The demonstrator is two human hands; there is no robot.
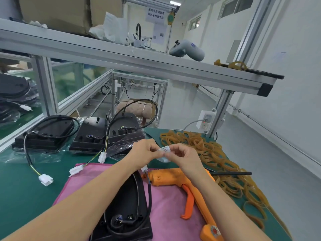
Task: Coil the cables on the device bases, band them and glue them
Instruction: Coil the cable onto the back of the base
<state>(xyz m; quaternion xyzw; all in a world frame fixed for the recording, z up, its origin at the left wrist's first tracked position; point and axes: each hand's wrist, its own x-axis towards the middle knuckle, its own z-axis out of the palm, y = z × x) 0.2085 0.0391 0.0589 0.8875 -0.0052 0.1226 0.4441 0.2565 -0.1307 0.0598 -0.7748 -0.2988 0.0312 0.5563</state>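
Both my hands, left hand (145, 150) and right hand (184, 158), pinch a small white label (164, 148) over the green mat (20, 185). Device base (126, 209) on pink cloth (166, 202) under my left wrist, glue gun (175, 178) under right wrist, rubber bands (205, 150) right, aluminium shelf (121, 54) overhead.

1. A long aluminium shelf (139, 61) crosses the view at a slant and serves as the landmark.
2. Beneath it, upright aluminium posts (42, 84) frame clear panels (69, 79).
3. On the shelf's left end sit brown cardboard boxes (57, 13); crumpled white foam sheets (112, 28) lie beside them.
4. Behind the shelf, a white paper sign (155, 14) hangs under a ceiling light (175, 3).
5. Right of the shelf, a white wall (286, 58) runs down to a pale floor (260, 153).
6. Above the shelf's right end are windows (232, 6).
7. Below its right end, a white power strip (205, 121) is fixed to a post.
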